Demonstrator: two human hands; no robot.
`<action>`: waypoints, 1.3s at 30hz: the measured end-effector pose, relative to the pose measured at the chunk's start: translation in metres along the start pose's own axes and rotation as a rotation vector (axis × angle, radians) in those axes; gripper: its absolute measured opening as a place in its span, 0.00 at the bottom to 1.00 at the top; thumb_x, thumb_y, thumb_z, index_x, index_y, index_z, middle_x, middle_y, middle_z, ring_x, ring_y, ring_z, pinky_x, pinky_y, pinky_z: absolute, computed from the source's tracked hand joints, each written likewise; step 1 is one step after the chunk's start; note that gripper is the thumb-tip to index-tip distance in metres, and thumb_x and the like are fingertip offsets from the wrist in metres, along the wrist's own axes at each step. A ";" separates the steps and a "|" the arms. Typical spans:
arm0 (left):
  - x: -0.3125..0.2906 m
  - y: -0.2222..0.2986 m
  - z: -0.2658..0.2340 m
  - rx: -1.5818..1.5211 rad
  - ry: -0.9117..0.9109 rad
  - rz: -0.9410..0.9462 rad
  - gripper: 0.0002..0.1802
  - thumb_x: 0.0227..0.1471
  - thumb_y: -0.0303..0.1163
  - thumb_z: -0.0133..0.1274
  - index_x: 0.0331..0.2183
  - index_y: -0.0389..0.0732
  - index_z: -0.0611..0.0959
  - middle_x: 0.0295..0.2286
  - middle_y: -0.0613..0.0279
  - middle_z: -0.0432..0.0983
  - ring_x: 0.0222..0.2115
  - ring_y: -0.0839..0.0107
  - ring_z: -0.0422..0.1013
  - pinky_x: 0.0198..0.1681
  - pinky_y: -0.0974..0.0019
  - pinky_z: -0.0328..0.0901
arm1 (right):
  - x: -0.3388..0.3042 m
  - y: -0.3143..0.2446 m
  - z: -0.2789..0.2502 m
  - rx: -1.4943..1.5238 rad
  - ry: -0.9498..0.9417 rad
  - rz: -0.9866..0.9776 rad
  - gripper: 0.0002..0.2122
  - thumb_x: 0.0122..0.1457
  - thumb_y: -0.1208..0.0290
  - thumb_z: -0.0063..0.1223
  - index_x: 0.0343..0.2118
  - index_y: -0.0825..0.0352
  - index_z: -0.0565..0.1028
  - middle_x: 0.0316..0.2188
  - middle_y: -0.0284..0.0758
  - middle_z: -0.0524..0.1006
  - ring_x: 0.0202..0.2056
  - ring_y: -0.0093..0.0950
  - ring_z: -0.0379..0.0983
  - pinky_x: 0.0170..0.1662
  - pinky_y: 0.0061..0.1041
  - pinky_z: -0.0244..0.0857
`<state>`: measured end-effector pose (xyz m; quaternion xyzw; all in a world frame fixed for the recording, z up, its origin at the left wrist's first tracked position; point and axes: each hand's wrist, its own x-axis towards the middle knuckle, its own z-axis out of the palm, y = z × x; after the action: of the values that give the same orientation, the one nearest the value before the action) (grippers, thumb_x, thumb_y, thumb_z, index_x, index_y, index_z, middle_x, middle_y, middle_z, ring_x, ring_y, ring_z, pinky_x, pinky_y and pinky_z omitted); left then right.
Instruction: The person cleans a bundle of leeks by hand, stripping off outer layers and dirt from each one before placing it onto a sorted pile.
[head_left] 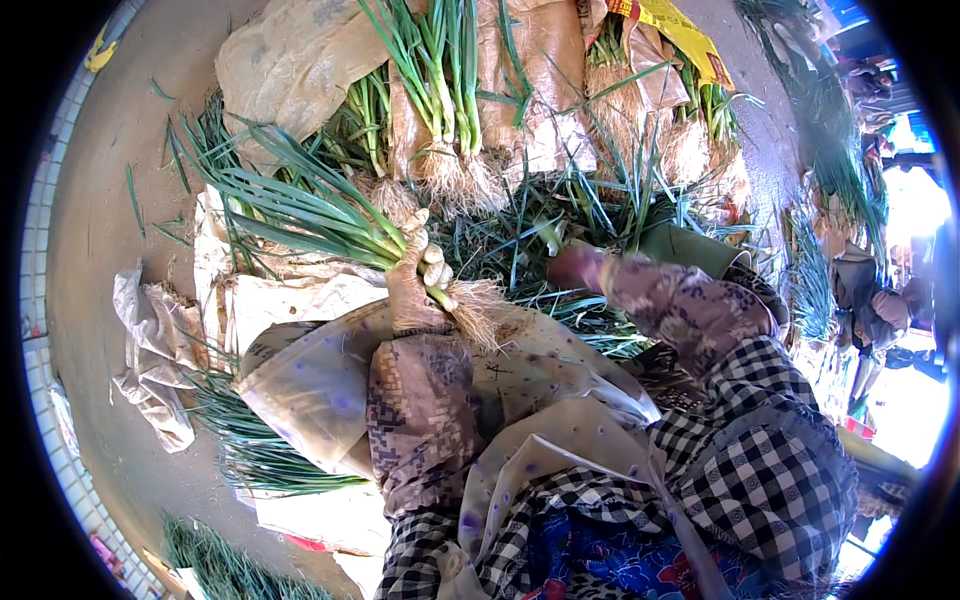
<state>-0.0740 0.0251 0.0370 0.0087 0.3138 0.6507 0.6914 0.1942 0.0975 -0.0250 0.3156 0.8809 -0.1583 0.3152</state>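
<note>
My left hand [411,285] is closed round a bunch of green onions [345,212] above my lap. Their long leaves point to the far left, and the pale roots hang down on the right of the hand. My right hand [577,267], smeared by motion, is over a heap of loose green leaves and trimmings [490,245]. A pale green stalk piece [549,236] shows just beyond its fingers; whether they hold it I cannot tell. A clear plastic apron [320,385] with purple spots covers my lap.
Upright green onion bundles [440,110] stand at the far side against tan woven sacks [545,60]. A yellow printed bag [680,35] lies at the far right. More green onions [275,440] lie beside me on the left, near a crumpled pale sack [155,350]. Other people are at the right.
</note>
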 end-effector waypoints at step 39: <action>0.016 -0.067 -0.037 -0.218 -0.187 -0.148 0.14 0.51 0.33 0.42 0.38 0.35 0.71 0.28 0.57 0.70 0.26 0.67 0.68 0.29 0.66 0.66 | 0.007 -0.020 -0.133 1.861 0.945 0.003 0.14 0.50 0.63 0.54 0.32 0.70 0.71 0.23 0.32 0.73 0.16 0.17 0.65 0.19 0.15 0.59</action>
<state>-0.0314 0.0152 -0.0274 -0.0289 0.1754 0.6244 0.7606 0.1168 0.1494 0.0720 0.4647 0.4441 -0.6346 -0.4290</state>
